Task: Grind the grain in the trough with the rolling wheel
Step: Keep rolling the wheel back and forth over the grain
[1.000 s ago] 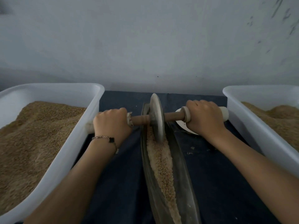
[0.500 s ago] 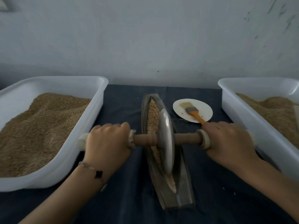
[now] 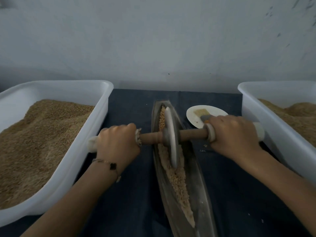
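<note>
The wheel (image 3: pixel 169 136) stands on edge in the trough (image 3: pixel 195 178), resting on the grain (image 3: pixel 176 175) at mid-length. The trough's long axis runs away from the person; the wooden axle (image 3: pixel 193 134) lies across it, left to right. The left hand (image 3: pixel 118 144) is wrapped round the left handle, knuckles up, arm extended. The right hand (image 3: pixel 234 135) grips the right handle likewise. Two white tubs (image 3: pixel 71 170) of grain flank the trough. One plate (image 3: pixel 193 115) carries one brush (image 3: pixel 201 113), partly hidden behind the right hand.

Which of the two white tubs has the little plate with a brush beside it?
The white plastic tub on the right; the round plate lies beside it.
</note>
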